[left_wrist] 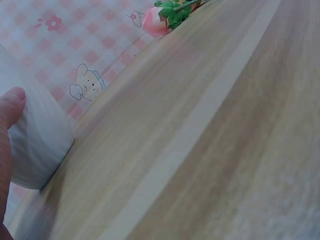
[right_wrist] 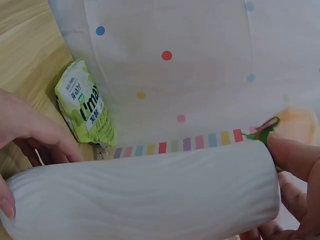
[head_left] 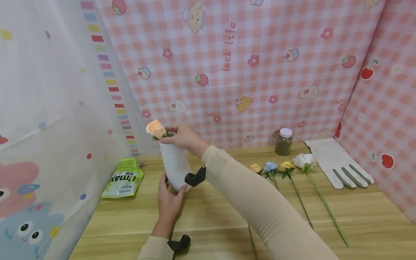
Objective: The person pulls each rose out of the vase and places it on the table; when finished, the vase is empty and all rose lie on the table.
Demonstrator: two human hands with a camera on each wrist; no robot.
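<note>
A white vase with a wavy, ribbed surface (head_left: pixel 175 164) stands on the wooden table, tilted slightly. My left hand (head_left: pixel 169 200) grips it low down, with thumb and fingers round the base; the thumb also shows against the vase (left_wrist: pixel 37 135) in the left wrist view. At the vase's mouth my right hand (head_left: pixel 184 136) pinches a peach rose (head_left: pixel 156 129) just under its bloom. The bloom leans out over the left side of the rim, and its stem is hidden. In the right wrist view the vase (right_wrist: pixel 150 195) spans the lower part, with the rose (right_wrist: pixel 297 125) blurred.
A green bag (head_left: pixel 124 180) lies left of the vase. To the right lie a blue rose (head_left: pixel 270 167), a yellow rose (head_left: pixel 286 166) and a white rose (head_left: pixel 304 160) on long stems. Behind them are a lidded jar (head_left: pixel 284 142) and white-and-grey gloves (head_left: pixel 336 160). Patterned cloths hang around the table.
</note>
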